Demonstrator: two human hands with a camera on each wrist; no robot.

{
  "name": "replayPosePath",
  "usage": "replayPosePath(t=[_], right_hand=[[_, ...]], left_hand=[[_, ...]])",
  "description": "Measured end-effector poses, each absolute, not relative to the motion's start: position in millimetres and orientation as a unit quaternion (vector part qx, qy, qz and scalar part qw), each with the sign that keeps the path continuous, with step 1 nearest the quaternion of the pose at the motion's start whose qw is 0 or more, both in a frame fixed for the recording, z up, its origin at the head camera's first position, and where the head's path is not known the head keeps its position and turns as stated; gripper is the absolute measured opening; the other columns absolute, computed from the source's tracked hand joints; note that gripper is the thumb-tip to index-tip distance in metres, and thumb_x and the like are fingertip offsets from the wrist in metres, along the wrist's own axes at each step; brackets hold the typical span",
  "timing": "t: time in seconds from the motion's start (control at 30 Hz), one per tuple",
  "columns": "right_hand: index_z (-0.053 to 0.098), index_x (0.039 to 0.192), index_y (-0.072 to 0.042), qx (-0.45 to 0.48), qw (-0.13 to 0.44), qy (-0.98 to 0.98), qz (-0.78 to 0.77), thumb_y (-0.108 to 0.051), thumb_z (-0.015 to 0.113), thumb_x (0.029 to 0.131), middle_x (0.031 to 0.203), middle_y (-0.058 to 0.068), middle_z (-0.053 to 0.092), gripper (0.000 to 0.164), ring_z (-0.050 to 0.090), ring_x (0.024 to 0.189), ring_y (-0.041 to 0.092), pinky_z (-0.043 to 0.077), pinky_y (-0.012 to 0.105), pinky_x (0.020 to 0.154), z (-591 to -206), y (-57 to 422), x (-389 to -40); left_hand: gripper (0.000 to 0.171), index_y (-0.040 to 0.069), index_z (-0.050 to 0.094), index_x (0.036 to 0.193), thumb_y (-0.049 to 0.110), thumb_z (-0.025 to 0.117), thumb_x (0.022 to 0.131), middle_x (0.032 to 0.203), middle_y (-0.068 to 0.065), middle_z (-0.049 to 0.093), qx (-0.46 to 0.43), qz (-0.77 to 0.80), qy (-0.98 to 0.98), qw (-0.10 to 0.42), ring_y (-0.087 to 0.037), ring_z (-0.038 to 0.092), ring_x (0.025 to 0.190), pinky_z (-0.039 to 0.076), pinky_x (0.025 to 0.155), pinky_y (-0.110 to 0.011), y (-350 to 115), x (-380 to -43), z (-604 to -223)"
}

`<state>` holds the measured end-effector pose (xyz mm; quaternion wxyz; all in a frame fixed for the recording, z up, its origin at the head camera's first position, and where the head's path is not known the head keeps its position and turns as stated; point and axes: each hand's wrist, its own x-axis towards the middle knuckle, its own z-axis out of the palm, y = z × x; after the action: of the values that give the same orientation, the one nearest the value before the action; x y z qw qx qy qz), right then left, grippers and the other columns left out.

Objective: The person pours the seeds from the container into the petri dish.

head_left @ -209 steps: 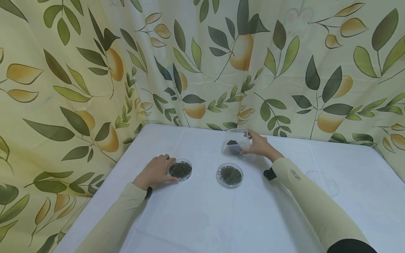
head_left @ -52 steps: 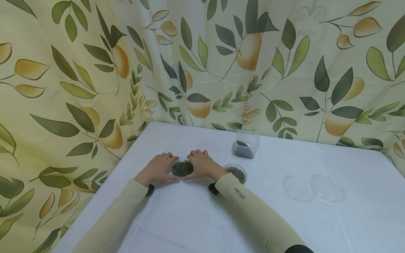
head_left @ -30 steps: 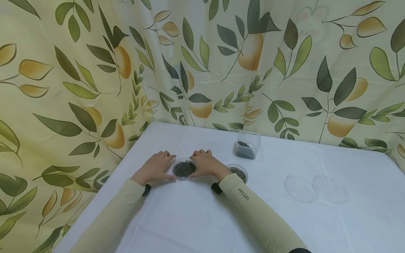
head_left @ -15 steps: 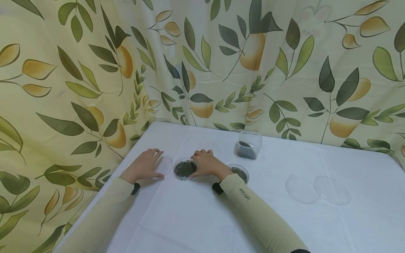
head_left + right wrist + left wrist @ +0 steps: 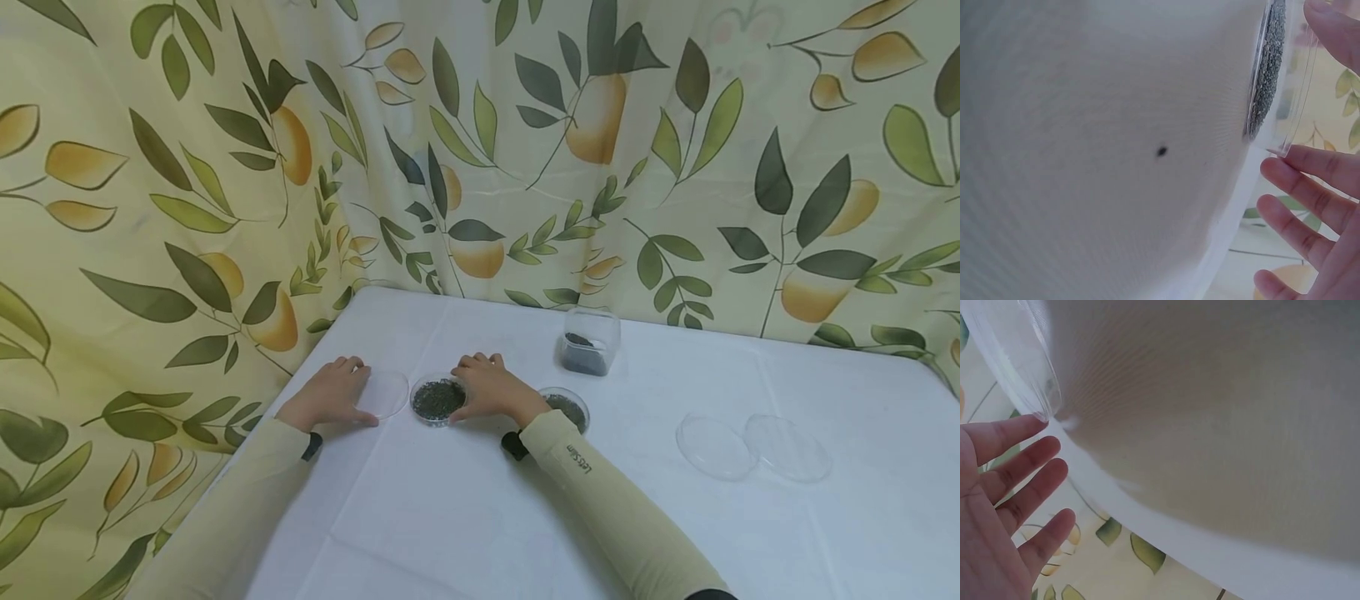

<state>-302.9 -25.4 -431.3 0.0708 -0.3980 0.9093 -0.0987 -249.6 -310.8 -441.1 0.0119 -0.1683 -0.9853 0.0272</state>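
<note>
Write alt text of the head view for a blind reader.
A right hand holds a petri dish of dark granules, while a left hand touches a clear petri dish beside it. A second filled dish, a square plastic tub and two clear round lids sit on a white-covered table before a leaf-print curtain.

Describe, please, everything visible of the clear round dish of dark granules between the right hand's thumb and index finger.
The shallow, round, clear dish looks like plastic, with a thin rim and a transparent wall. Dark greyish granules cover most of its floor. It sits flat on the white table, with the bare right hand at its right side, the index fingertip touching its edge. An empty clear dish lies close on its left.
</note>
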Motion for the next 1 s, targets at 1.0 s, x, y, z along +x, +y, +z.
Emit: replayPosePath(t=[1.0], right_hand=[[0.053,0.132,-0.008,-0.403,0.072,0.907,-0.099,-0.055,0.075,0.070,0.127,0.007,0.053,0.080,0.046,0.115,0.027,0.032,0.049,0.094,-432,-24,-303]], left_hand=[[0.094,-0.004,0.045,0.128,0.056,0.078,0.063,0.129,-0.020,0.048,-0.162,-0.016,-0.985,0.057,-0.035,0.049,0.115,0.044,0.094,-0.049,-300,-253,-434]])
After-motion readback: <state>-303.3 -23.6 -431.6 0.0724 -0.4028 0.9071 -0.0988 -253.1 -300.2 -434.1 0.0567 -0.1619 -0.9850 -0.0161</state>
